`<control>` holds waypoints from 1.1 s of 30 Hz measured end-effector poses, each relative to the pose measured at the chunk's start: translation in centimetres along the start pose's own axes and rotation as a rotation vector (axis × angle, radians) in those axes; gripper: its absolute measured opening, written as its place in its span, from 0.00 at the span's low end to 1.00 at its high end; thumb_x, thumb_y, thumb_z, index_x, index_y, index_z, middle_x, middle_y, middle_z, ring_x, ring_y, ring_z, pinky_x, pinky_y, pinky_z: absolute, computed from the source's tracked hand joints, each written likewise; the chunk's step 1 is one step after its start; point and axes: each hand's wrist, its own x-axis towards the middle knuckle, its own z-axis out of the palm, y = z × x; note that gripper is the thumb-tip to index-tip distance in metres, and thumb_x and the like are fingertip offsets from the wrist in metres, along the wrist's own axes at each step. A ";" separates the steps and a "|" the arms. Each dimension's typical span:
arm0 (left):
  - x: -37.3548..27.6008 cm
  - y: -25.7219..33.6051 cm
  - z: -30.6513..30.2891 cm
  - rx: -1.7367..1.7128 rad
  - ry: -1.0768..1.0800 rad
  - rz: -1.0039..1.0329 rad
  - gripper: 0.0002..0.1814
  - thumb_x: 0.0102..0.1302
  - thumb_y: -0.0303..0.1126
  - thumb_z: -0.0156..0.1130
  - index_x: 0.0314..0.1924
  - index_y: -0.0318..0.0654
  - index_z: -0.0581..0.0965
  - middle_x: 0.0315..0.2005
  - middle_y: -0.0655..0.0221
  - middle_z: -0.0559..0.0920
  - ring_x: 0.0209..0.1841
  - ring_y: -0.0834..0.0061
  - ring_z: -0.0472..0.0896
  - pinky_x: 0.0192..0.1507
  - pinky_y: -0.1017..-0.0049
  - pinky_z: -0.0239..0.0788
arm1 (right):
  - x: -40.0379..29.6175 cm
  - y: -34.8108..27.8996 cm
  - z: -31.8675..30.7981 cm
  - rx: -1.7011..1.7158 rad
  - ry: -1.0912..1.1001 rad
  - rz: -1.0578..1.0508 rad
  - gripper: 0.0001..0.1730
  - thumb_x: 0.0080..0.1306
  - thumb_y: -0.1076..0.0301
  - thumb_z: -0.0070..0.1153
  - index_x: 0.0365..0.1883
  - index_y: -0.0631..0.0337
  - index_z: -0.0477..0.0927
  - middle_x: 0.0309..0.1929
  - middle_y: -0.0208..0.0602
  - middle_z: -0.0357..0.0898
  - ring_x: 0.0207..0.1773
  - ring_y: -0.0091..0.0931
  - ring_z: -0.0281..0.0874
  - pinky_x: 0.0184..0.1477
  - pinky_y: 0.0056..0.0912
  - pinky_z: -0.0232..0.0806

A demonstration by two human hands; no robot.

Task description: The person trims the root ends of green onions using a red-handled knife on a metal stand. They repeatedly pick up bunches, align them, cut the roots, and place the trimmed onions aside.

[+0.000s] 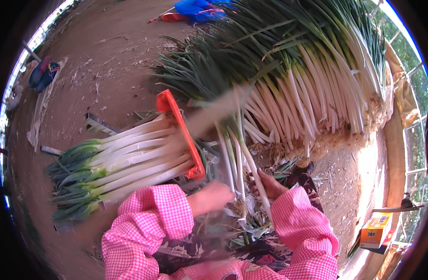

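Note:
My right hand [271, 185] grips the white shank of a long green onion [250, 157], which slants down past my wrist. My left hand [211, 197] is motion-blurred, its fingers curled beside other upright onion shanks [228, 164]; whether it holds one is unclear. To the left, trimmed green onions [133, 154] lie side by side in a row, with their root ends against an orange-red end plate [184, 136]. Peeled skins and leaf scraps [250, 218] cover the ground between my knees.
A large heap of untrimmed green onions [305, 84] with roots leans ahead and to the right. Blue plastic [196, 10] lies at the far end. A metal bar [100, 122] juts from under the row. An orange box [375, 231] stands at the right, near the frame wall.

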 end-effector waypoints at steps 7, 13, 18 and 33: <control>0.4 -0.3 1.5 0.035 0.453 0.061 0.35 0.50 0.25 0.64 0.61 0.45 0.68 0.48 0.60 0.74 0.51 0.62 0.76 0.47 0.60 0.71 | -11.7 8.8 5.0 -0.469 0.073 -0.001 0.14 0.72 0.55 0.46 0.46 0.55 0.65 0.24 0.26 0.64 0.18 0.20 0.62 0.16 0.23 0.59; 2.3 0.0 -0.4 0.177 0.216 0.207 0.08 0.52 0.36 0.64 0.34 0.50 0.78 0.32 0.72 0.78 0.41 0.72 0.79 0.50 0.57 0.66 | -25.3 12.4 11.2 -0.234 0.100 -0.099 0.29 0.66 0.56 0.54 0.63 0.53 0.64 0.22 0.24 0.62 0.16 0.18 0.57 0.16 0.22 0.51; -5.1 -3.0 -8.4 0.550 1.294 0.076 0.12 0.52 0.33 0.60 0.15 0.56 0.69 0.15 0.78 0.69 0.25 0.73 0.73 0.48 0.63 0.67 | -27.9 10.7 16.3 -0.516 -0.059 -0.273 0.30 0.62 0.66 0.56 0.63 0.61 0.65 0.27 0.27 0.71 0.19 0.17 0.63 0.19 0.20 0.57; -45.6 -11.9 1.3 0.479 0.821 -0.771 0.18 0.44 0.28 0.70 0.38 0.42 0.78 0.31 0.69 0.80 0.34 0.65 0.76 0.42 0.67 0.66 | 3.6 -0.6 33.7 -2.076 -0.077 -1.338 0.19 0.65 0.67 0.51 0.56 0.45 0.74 0.43 0.37 0.75 0.44 0.39 0.78 0.41 0.41 0.71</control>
